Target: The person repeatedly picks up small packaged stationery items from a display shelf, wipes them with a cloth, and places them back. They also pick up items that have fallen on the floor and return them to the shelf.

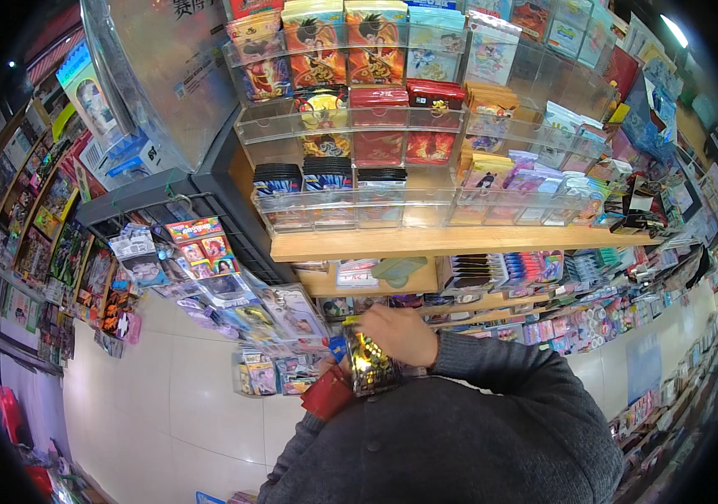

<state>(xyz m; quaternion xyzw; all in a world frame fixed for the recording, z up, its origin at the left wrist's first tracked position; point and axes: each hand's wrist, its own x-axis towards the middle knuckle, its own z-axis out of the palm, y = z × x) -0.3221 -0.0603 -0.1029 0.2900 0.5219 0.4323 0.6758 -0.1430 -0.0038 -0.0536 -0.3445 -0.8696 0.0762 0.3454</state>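
Observation:
Close to the chest, my right hand [401, 332] grips the top of a shiny black and gold foil card packet [368, 359]. Just left of it, my left hand [344, 368] is mostly hidden behind the packets. It holds a bunch of foil packets, with a red packet [328, 392] lowest and a small blue one [337, 347] showing above. Before me, clear plastic display trays [359, 200] hold upright packets in rows, among them red packets [379, 142] and black and silver packets [328, 175].
A wooden shelf edge [459, 242] runs under the trays, with more packed shelves below. At left, a wire rack [233, 233] carries hanging picture packs [202, 252]. A large plastic-wrapped box [176, 82] stands above it. Pale floor tiles [201, 384] lie to the left.

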